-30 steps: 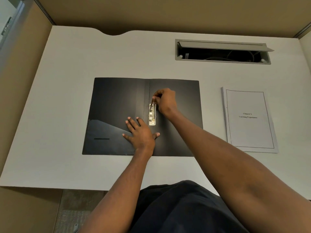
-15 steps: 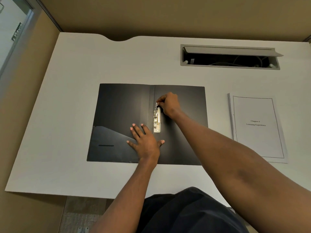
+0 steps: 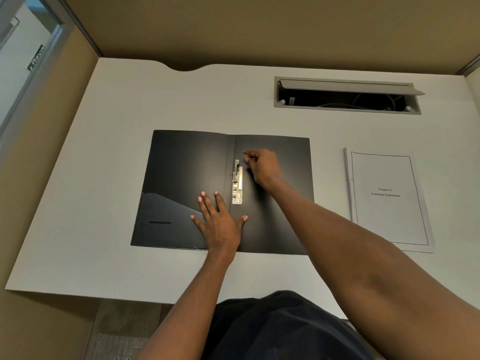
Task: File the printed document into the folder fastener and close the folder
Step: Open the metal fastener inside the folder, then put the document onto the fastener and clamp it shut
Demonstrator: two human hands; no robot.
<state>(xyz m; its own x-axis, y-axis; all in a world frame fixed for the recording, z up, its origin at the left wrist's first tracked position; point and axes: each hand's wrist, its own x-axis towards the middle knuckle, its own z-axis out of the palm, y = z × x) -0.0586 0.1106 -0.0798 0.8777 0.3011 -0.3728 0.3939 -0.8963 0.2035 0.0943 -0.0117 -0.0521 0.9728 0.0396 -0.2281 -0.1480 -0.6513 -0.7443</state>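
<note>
A black folder [image 3: 181,178] lies open and flat in the middle of the white desk. Its metal fastener [image 3: 237,183] runs along the spine, with its lever at the far end. My left hand [image 3: 220,222] presses flat on the folder's near middle, fingers spread, just left of the fastener. My right hand [image 3: 262,165] hovers just right of the fastener's far end, fingers loosely curled and apart from the lever, holding nothing. The printed document [image 3: 388,201], a stapled white stack with a framed title page, lies on the desk to the right of the folder.
A grey cable hatch [image 3: 345,85] stands open at the back right of the white desk [image 3: 104,152], with cables inside. Tan partition walls enclose the desk at the back and left. The desk's near edge runs just in front of my body.
My right hand has let go of the fastener's lever and drawn slightly to the right. The left hand stays pressed on the folder. The camera view has tilted, shifting everything lower in the frame.
</note>
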